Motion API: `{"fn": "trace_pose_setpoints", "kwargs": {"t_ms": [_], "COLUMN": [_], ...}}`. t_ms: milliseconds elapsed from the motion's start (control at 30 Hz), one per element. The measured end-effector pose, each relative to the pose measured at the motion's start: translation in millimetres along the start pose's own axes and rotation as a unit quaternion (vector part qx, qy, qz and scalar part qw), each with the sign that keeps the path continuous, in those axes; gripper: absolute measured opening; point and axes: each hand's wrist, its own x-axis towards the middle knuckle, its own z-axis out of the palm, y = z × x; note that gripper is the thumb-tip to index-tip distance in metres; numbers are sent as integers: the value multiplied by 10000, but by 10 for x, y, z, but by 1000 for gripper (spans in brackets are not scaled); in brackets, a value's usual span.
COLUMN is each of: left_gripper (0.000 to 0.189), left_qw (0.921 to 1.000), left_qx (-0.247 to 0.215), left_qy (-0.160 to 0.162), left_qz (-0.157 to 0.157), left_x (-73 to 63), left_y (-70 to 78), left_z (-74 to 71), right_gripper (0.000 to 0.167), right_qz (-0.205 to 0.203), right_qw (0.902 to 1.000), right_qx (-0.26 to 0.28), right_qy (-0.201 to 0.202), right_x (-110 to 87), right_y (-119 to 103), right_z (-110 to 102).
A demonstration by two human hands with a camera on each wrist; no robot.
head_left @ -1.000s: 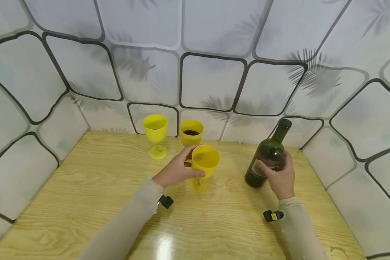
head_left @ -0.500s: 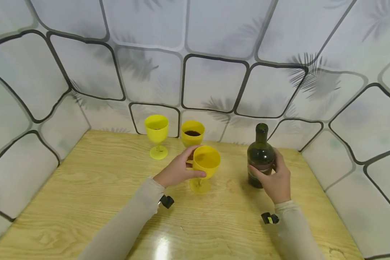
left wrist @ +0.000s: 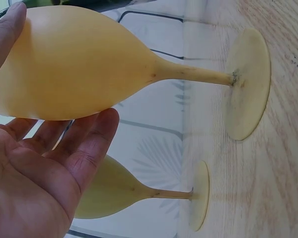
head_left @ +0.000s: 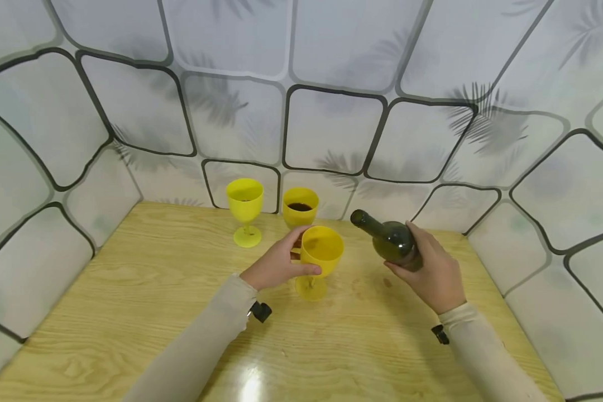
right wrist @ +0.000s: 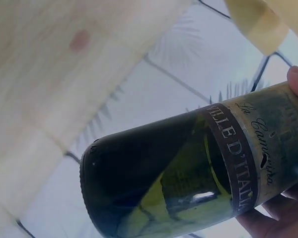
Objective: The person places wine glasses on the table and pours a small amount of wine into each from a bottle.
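My left hand (head_left: 281, 262) holds a yellow goblet (head_left: 322, 251) by its bowl, thumb on the near side and fingers at the far left. The goblet stands upright with its foot on the table; no dark liquid shows in it. My right hand (head_left: 434, 268) grips a dark green wine bottle (head_left: 394, 243) round its body. The bottle is off the table and tilted, its open mouth pointing left towards the held goblet but apart from it. In the right wrist view the bottle's label (right wrist: 253, 148) and dark liquid inside are visible.
Behind the held goblet stands a second yellow goblet (head_left: 300, 206) with dark liquid in it. A brighter yellow goblet (head_left: 245, 206) is to its left. The wooden table (head_left: 146, 301) meets a patterned wall (head_left: 336, 134). A reddish spot (right wrist: 80, 40) marks the tabletop.
The bottle has risen from the table and tipped over to the left, its neck swinging towards the held goblet. My left hand and its goblet have stayed nearly still.
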Motion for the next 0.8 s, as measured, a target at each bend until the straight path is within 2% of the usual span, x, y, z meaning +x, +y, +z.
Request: {"fn": "trace_pose_setpoints", "kwargs": {"t_ms": [167, 267, 367, 800], "left_gripper": [88, 87, 88, 90], "left_qw": [10000, 10000, 10000, 9998], "left_qx": [-4, -7, -2, 20], "left_qy": [-8, -14, -19, -9], "left_qz": [-65, -67, -66, -188], "left_x": [7, 4, 1, 5], "left_y": [15, 21, 27, 38], "left_z": [3, 4, 5, 10], "right_gripper": [94, 97, 102, 101], "right_qz": [-743, -1035, -1201, -1929], "right_qw": [9955, 9911, 9877, 9711], "right_qx": [-470, -660, -808, -1151], "right_qy": [-361, -519, -597, -805], "right_x": [81, 124, 157, 308], "right_y": [41, 54, 51, 23], "right_z": [-110, -157, -201, -324]}}
